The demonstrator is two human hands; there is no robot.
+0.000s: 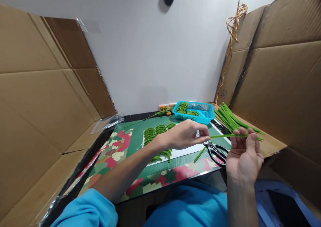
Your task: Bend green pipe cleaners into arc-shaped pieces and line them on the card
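Note:
A green pipe cleaner (222, 136) stretches nearly level between my two hands. My left hand (192, 133) pinches its left end between thumb and fingertips. With the palm turned up, my right hand (244, 153) grips the other end between thumb and fingers. Below them lie black-handled scissors (213, 150), their blades partly hidden by my left hand. A short cut green piece (200, 155) rests beside the scissors. Rows of curved green pieces (149, 133) lie on a white sheet (185, 152), partly covered by my left forearm.
A blue plastic basket (207, 111) at the back holds more curved green pieces. Right of it is a bundle of long green pipe cleaners (229, 120). Orange flowers (167, 110) on green stems lie left of the basket. Cardboard walls (283, 76) flank the table.

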